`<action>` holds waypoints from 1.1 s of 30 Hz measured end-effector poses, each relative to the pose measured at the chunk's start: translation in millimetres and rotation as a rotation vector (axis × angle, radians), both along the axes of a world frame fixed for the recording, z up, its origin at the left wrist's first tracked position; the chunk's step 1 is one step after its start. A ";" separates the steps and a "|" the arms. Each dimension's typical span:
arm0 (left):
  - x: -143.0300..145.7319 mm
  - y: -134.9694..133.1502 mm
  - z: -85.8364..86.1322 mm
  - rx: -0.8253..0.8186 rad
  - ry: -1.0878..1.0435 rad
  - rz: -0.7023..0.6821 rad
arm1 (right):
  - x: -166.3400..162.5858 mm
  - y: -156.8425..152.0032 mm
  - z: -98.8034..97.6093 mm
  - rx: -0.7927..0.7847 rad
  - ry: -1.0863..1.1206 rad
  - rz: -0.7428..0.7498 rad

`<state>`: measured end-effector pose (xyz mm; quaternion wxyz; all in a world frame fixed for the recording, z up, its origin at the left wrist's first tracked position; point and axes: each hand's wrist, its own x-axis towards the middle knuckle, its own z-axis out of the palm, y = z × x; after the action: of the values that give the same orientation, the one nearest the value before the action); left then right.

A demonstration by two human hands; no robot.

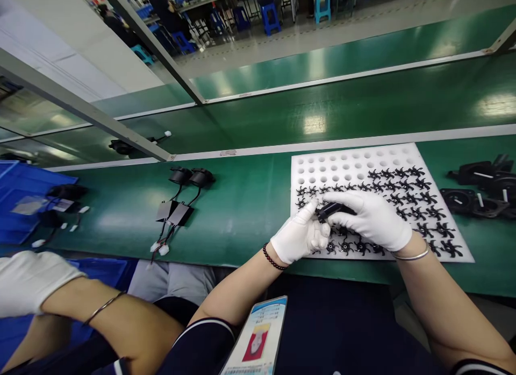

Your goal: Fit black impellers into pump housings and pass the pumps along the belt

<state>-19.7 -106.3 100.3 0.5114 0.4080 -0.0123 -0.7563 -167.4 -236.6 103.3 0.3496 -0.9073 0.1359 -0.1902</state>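
Observation:
Both my hands wear white gloves and meet over a white foam tray (pixel 312 162). My left hand (pixel 299 235) has its fingers closed on one end of a small black plastic part (pixel 334 209). My right hand (pixel 373 219) grips the other end of that part between thumb and fingers. The fingers cover much of it, so its exact kind is hidden. Beneath and around my hands, many small black fan impellers (pixel 417 212) sit in rows on the tray. Towards its far left, the tray shows bare round holes.
Black fan housings (pixel 459 200) lie at the right. Left of the tray are two black blower units (pixel 201 177) with wires and white connectors. A co-worker's gloved hand (pixel 34 281) is at the lower left, near a blue bin (pixel 20 200). A metal frame post (pixel 153 47) rises beyond.

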 end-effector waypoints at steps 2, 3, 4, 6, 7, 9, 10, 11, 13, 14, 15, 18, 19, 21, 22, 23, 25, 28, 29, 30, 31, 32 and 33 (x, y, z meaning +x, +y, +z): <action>-2.1 4.2 -6.0 -0.127 -0.247 0.044 | 1.2 1.8 3.5 0.048 0.009 0.001; -3.2 6.4 -8.6 -0.198 -0.380 0.095 | 1.6 3.5 4.6 0.088 0.011 -0.018; -4.5 8.2 -10.8 -0.260 -0.503 0.150 | 2.0 5.8 5.2 0.142 0.007 -0.046; -7.1 9.6 -14.2 -0.349 -0.693 0.271 | 2.9 12.0 4.3 0.280 -0.031 -0.095; -8.4 8.9 -15.5 -0.382 -0.747 0.326 | 3.6 15.7 2.8 0.354 -0.061 -0.104; -10.4 5.4 -17.8 -0.419 -0.759 0.424 | 5.4 22.3 -1.7 0.477 -0.125 -0.087; -11.0 3.0 -18.5 -0.427 -0.710 0.468 | 6.3 24.7 -4.5 0.528 -0.148 -0.075; -11.1 0.8 -18.8 -0.431 -0.624 0.501 | 6.9 26.0 -7.4 0.581 -0.155 -0.070; -9.9 -2.8 -17.6 -0.413 -0.378 0.523 | 6.4 24.7 -12.4 0.735 -0.155 -0.119; -8.5 -3.8 -16.0 -0.398 -0.242 0.525 | 5.1 22.2 -14.3 0.856 -0.178 -0.170; -6.8 -4.5 -14.1 -0.378 -0.115 0.520 | 3.2 19.0 -15.4 1.013 -0.219 -0.218; -1.9 -4.6 -8.5 -0.271 0.127 0.493 | -4.6 8.9 -14.9 1.519 -0.444 -0.255; -1.0 -4.5 -7.5 -0.239 0.166 0.490 | -6.9 6.9 -13.9 1.628 -0.523 -0.234; -1.2 -4.2 -7.4 -0.215 0.201 0.488 | -10.0 5.8 -12.1 1.719 -0.641 -0.209; -2.4 -3.9 -8.0 -0.229 0.193 0.487 | -10.6 6.3 -11.7 1.726 -0.681 -0.222; -4.1 -3.5 -8.9 -0.253 0.160 0.479 | -10.7 6.9 -11.7 1.738 -0.703 -0.236; -8.7 -2.0 -10.5 -0.315 0.019 0.451 | -9.4 7.4 -12.3 1.794 -0.734 -0.257; -14.5 1.5 -12.4 -0.402 -0.231 0.427 | -6.5 6.8 -11.4 1.912 -0.786 -0.245; -15.7 2.6 -13.1 -0.420 -0.278 0.422 | -5.5 7.7 -9.9 1.913 -0.795 -0.239; -16.4 3.4 -14.0 -0.428 -0.301 0.414 | -4.5 9.8 -7.8 1.882 -0.798 -0.237; -16.7 3.9 -15.1 -0.425 -0.305 0.408 | -3.3 13.2 -5.2 1.816 -0.803 -0.242; -16.9 4.0 -16.6 -0.416 -0.295 0.411 | -1.9 17.8 -2.3 1.721 -0.811 -0.250; -17.0 3.9 -18.3 -0.402 -0.280 0.422 | -0.3 23.3 0.7 1.608 -0.825 -0.258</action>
<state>-36.8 -102.5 82.1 0.7207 0.3925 -0.1469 -0.5523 -167.7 -213.3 104.0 0.8734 -0.2283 0.1922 -0.3850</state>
